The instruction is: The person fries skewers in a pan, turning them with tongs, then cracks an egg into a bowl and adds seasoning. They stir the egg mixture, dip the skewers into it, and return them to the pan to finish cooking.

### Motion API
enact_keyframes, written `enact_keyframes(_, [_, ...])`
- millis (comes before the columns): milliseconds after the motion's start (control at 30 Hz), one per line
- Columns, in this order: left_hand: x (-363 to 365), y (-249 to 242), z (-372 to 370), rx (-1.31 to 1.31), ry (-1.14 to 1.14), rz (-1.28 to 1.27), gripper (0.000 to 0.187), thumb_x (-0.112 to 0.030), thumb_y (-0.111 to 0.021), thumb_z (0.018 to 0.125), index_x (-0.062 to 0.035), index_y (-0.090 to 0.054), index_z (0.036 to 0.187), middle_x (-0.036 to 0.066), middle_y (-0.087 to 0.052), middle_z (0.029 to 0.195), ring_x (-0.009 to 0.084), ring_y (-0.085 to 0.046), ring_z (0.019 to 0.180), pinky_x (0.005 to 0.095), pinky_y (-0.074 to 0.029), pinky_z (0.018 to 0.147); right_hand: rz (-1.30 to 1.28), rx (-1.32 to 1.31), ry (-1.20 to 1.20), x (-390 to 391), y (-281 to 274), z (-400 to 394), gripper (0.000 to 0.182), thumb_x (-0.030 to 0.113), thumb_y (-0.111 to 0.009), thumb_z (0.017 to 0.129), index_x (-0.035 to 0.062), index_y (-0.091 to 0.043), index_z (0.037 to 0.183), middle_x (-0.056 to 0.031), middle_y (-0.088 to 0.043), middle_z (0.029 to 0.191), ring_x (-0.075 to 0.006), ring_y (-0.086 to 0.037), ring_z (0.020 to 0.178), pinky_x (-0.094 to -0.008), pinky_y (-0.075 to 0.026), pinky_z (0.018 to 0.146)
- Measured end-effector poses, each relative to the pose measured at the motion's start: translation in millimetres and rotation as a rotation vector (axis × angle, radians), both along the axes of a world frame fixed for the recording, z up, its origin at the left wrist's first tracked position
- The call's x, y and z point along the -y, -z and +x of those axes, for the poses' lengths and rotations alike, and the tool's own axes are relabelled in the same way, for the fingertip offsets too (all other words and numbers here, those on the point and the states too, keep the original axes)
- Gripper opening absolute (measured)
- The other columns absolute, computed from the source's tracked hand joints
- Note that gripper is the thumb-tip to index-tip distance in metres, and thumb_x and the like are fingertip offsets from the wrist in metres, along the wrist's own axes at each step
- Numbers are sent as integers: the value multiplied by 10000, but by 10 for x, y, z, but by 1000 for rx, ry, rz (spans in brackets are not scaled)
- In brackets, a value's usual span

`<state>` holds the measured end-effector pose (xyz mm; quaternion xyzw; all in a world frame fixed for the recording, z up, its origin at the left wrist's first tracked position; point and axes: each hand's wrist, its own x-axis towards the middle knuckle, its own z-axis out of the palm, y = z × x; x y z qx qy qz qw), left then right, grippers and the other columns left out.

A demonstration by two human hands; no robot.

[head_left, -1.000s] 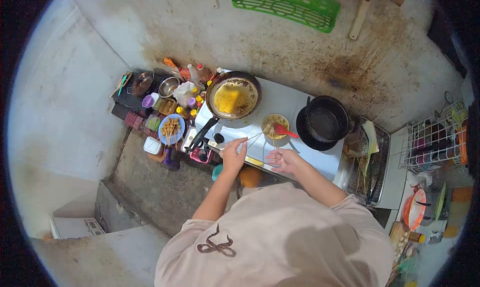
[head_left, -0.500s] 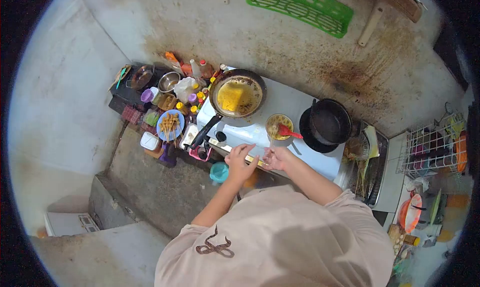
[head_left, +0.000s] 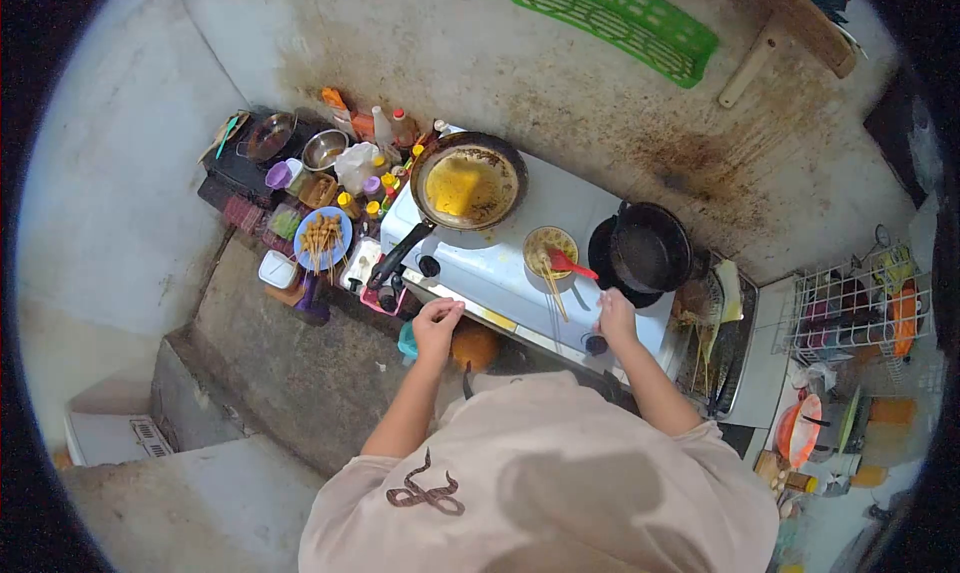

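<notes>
A frying pan [head_left: 492,205] with a yellow folded piece of food [head_left: 453,188] in it sits on the left of the white stove [head_left: 470,263]. Its black handle points toward the front left. My left hand [head_left: 437,323] is closed at the stove's front edge, thumb and fingers together; whatever it holds is too small to make out. To the right, my right hand [head_left: 615,318] is closed near a stove knob, its fingertips partly hidden. Between and beyond the hands stands a bowl [head_left: 540,245] with a red utensil [head_left: 572,266] and thin sticks [head_left: 554,295] leaning in it.
A dark pot [head_left: 650,248] stands on the stove's right. Left of the stove are a blue plate of skewers [head_left: 323,239], bottles [head_left: 403,128] and small containers. A wire rack [head_left: 850,303] stands at the far right; a green rack [head_left: 620,23] hangs on the wall.
My hands have moved apart, the left one leftward and the right one rightward, and both have closed. The sticks now lean over the bowl's near rim. The view has shifted slightly.
</notes>
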<state>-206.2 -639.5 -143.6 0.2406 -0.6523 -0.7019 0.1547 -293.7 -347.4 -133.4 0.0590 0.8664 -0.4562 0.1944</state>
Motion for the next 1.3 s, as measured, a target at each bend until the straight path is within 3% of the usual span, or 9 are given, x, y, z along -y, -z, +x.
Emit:
enact_keyframes(133, [9,410,-78,91,98,159,129,-146,-545,763,-44,-563,839,26,-574,819,110,-512,656,273,-404,648,-117,-226,123,366,-55,-171,519,278,-562,747,11,-308,1111,-87,-515,719,-150,-520,433,-258,-406,344])
enact_keyframes(267, [-333,79,-125,341,160,839,261,-166,-505,775,-176,-476,1034,-21,-517,941,132,-490,750,371,-371,701,-90,-224,353,527,25,-370,577,287,-602,720,6,-285,1111,-79,-511,677,-153,-520,421,-261,-400,331])
enact_keyframes(333, [-438,84,-179,478,279,1037,322,-185,-508,779,-255,-435,1084,-48,-497,939,143,-473,792,420,-351,710,-149,-259,419,550,94,-453,421,275,-543,766,12,-369,1045,-87,-512,620,-144,-511,403,-257,-398,328])
enact_keyframes(400, [-538,49,-196,515,373,1002,304,-206,-509,776,-259,-450,1070,-40,-506,931,154,-478,804,422,-344,726,-223,-298,360,498,166,-533,306,230,-511,789,8,-426,983,-96,-506,575,-146,-526,427,-268,-427,367])
enact_keyframes(500, [-636,-5,-210,552,421,1015,280,-244,-495,777,-254,-463,1055,-28,-517,950,170,-481,828,435,-326,756,54,-724,32,440,214,-642,190,160,-484,788,1,-483,892,-138,-536,654,-201,-559,529,-313,-447,486])
enact_keyframes(600, [-698,-31,-250,605,450,1019,281,-302,-463,787,-222,-457,1057,-9,-523,989,190,-483,867,451,-307,783,-6,-794,-183,440,3,-572,179,114,-484,750,6,-491,892,-180,-538,838,-325,-525,763,-374,-414,676])
enact_keyframes(800, [-957,-120,-378,669,432,1133,417,-410,-385,805,-115,-346,1097,88,-467,1101,259,-463,990,516,-287,815,56,-779,-208,400,-45,-532,139,118,-472,761,13,-501,848,-174,-542,792,-329,-528,716,-372,-419,629])
enact_keyframes(1000, [-1136,-133,-463,592,504,1267,482,-419,-369,816,-101,-248,1157,125,-456,1107,271,-478,989,546,-302,818,-84,-641,224,440,220,-553,126,126,-498,772,8,-495,817,-125,-541,638,-241,-549,572,-318,-425,520])
enact_keyframes(1300, [-1211,-142,-473,643,489,1186,669,-497,-400,774,-97,-141,1245,114,-483,1082,256,-479,981,543,-289,819,-125,-829,-89,405,-118,-438,172,132,-492,773,15,-508,899,-162,-549,742,-262,-556,638,-322,-437,567])
